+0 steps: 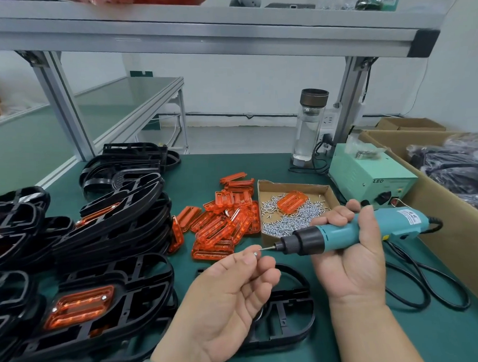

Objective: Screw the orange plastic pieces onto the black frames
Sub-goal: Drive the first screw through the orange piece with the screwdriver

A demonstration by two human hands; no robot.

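With left grip (228, 295) pinched on a screw (255, 253) and right grip (351, 255) clamped round the driver (342, 232), seat screw head square on the bit tip (267, 248) just beside it, then bring an orange piece (220, 227) from 11 o'clock onto the bare frame (281, 342) at 6 o'clock on the desk (400, 345).

"LED" on the green power box (367, 173)
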